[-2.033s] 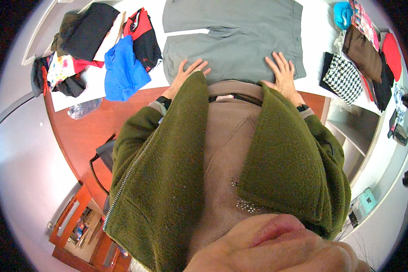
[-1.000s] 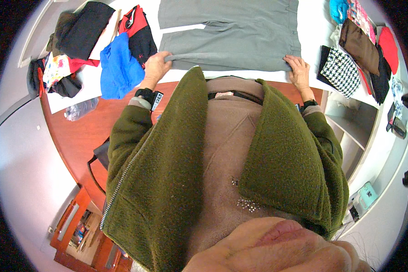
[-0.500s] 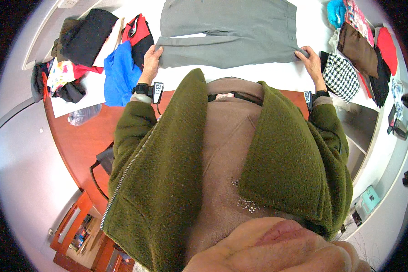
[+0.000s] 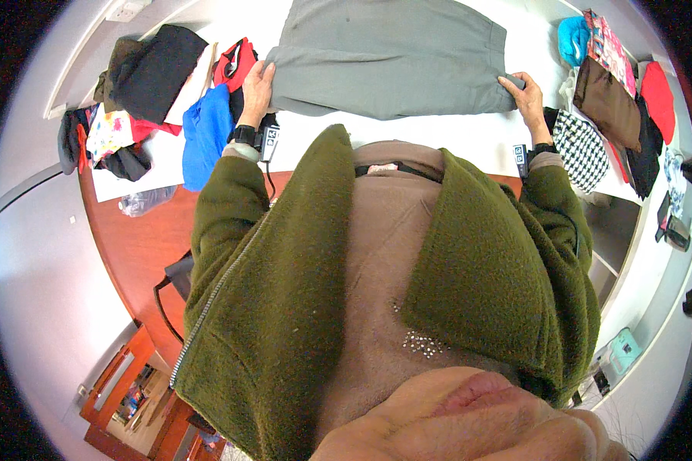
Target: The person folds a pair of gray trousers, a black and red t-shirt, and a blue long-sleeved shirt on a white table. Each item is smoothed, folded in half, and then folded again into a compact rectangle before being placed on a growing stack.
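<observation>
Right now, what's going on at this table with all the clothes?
A person in a green fleece is handling a grey garment spread flat on a white table. The left hand grips its left edge, the right hand its right corner. Piles of other clothes lie on both sides.

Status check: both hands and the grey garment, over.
Left hand gripping the grey garment at its left edge. Right hand gripping its right corner. Garment spread flat on the white table. Blue garment close beside left hand.

Clear plastic bag on wooden table, left of pers.
</observation>
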`<state>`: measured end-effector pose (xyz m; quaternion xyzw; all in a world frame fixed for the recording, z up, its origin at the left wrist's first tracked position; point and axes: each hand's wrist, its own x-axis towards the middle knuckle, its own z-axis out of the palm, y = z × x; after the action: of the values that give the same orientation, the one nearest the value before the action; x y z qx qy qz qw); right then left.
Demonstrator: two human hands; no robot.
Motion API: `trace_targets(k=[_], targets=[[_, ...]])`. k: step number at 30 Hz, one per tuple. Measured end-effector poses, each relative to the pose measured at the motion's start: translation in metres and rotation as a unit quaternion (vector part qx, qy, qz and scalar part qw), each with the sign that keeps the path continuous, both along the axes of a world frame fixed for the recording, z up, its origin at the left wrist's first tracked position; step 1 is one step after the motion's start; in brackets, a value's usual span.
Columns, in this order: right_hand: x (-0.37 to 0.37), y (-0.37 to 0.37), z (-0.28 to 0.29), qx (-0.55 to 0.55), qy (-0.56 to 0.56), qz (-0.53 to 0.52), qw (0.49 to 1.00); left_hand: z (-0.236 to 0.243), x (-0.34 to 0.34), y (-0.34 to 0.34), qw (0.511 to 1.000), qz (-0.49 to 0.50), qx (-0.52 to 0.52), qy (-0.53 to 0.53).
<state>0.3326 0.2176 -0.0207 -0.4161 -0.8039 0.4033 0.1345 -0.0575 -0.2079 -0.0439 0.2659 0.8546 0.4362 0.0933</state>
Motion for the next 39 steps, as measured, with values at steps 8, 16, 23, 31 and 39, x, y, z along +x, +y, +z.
trace_targets(k=[8,16,23,31,39], targets=[[-0.015,0.009,-0.034,-0.003,0.037,-0.075,0.997,-0.012,-0.047,0.032,0.997,-0.020,-0.060,0.043],[-0.029,0.001,-0.067,0.071,0.000,-0.089,0.994,-0.039,-0.071,0.052,0.987,0.010,-0.149,0.062],[-0.040,-0.004,-0.065,0.121,-0.031,-0.097,0.987,-0.043,-0.073,0.055,0.984,-0.001,-0.171,0.058],[-0.037,-0.011,-0.052,0.047,-0.018,-0.161,0.986,-0.022,-0.049,0.038,0.989,0.037,-0.119,-0.077],[-0.001,-0.068,-0.051,0.039,0.037,-0.158,0.986,-0.011,0.003,-0.002,0.975,-0.037,-0.191,0.109]])
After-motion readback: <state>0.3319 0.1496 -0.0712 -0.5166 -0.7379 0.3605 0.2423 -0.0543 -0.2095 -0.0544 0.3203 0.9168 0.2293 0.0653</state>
